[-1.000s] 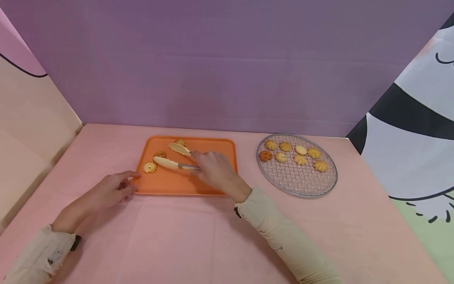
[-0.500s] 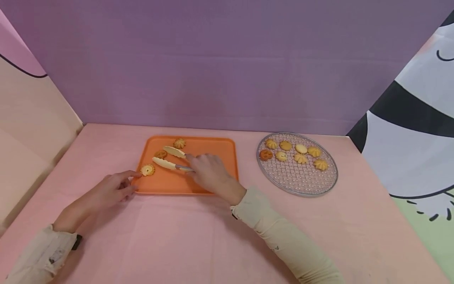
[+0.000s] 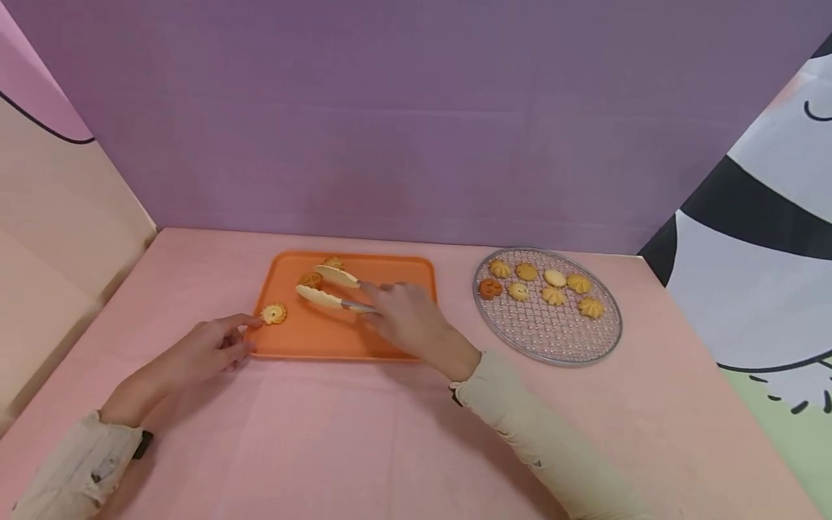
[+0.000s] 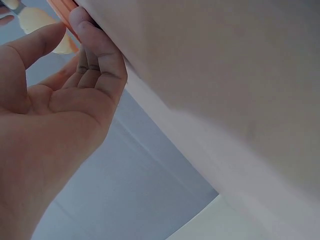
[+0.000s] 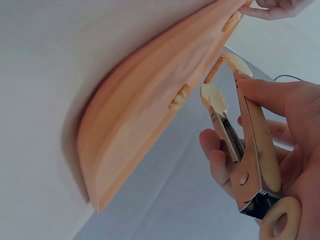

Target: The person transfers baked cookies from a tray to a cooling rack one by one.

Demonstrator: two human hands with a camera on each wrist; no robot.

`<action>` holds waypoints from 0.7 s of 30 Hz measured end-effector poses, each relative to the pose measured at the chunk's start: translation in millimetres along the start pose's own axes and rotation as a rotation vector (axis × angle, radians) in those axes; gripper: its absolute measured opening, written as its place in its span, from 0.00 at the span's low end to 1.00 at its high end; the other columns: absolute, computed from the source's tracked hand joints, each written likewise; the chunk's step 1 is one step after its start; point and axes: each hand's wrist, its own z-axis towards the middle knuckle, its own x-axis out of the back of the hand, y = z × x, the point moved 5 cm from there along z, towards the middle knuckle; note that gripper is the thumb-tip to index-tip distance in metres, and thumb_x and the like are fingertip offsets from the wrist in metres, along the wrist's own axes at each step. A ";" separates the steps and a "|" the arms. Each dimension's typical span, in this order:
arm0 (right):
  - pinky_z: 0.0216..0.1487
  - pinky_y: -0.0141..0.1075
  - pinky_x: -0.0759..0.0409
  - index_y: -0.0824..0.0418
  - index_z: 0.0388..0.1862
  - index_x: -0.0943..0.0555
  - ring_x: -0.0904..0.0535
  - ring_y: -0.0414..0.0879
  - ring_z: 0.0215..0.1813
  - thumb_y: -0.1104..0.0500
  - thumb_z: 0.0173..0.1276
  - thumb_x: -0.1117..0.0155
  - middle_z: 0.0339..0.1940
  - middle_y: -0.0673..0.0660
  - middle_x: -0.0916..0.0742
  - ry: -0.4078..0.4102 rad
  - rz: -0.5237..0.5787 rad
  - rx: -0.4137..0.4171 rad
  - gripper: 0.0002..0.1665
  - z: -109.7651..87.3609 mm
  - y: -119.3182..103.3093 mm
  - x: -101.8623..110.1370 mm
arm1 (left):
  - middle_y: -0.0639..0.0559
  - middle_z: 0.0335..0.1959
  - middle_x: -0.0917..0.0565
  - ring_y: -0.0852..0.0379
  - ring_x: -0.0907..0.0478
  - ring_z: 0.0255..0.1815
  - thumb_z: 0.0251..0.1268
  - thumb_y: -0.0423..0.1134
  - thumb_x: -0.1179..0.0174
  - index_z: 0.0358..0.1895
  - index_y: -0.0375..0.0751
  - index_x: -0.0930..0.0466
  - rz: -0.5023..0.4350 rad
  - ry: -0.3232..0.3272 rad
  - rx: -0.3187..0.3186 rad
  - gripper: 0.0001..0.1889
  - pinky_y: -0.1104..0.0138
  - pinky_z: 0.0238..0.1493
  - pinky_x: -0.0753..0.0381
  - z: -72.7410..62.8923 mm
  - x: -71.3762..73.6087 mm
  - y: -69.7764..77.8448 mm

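My right hand point(image 3: 409, 318) grips a pair of metal tongs point(image 5: 255, 132) with cream scalloped tips, over the orange tray point(image 3: 338, 339). A brown pretzel-shaped cookie point(image 3: 309, 280) is between the tong tips; in the right wrist view this cookie point(image 5: 214, 69) shows edge-on, raised above the tray. Behind the upper tip a ridged golden cookie point(image 3: 334, 263) is partly hidden. A round pale-centred cookie point(image 3: 274, 313) lies at the tray's left side. There my left hand point(image 3: 211, 343) touches the tray's rim, fingers loosely bent, the forefinger reaching over it.
To the right stands a round wire rack point(image 3: 565, 339) with several assorted cookies in its upper half. Both stand on a pink tablecloth point(image 3: 325, 440), with a purple backdrop point(image 3: 416, 144) close behind.
The tongs moved left to the brown cookie, closed on it and shifted it slightly right. The pale-centred cookie slid a little towards the left rim. The left hand stayed at the tray.
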 end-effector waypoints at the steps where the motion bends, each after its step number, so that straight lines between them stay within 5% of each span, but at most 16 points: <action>1: 0.20 0.36 0.26 0.58 0.61 0.21 0.21 0.45 0.24 0.49 0.66 0.28 0.26 0.52 0.16 0.019 -0.005 0.002 0.28 -3.1 1.5 3.1 | 0.52 0.24 0.23 0.59 0.26 0.22 0.69 0.31 0.39 0.64 0.28 0.29 0.000 0.001 -0.002 0.22 0.71 0.24 0.25 0.1 0.2 0.4; 11: 0.14 0.33 0.35 0.56 0.59 0.24 0.33 0.41 0.15 0.50 0.62 0.25 0.13 0.48 0.28 0.181 -0.040 0.034 0.29 -31.4 9.2 20.4 | 0.52 0.24 0.23 0.59 0.26 0.22 0.68 0.31 0.39 0.62 0.28 0.28 0.005 0.014 -0.022 0.21 0.70 0.25 0.24 -0.2 1.5 -0.3; 21: 0.17 0.32 0.34 0.57 0.61 0.25 0.31 0.40 0.18 0.52 0.62 0.25 0.17 0.47 0.24 0.175 -0.039 0.024 0.31 -56.9 15.1 24.4 | 0.51 0.25 0.23 0.58 0.26 0.23 0.69 0.32 0.39 0.64 0.27 0.29 -0.030 -0.002 -0.025 0.22 0.70 0.25 0.24 -0.8 0.0 1.0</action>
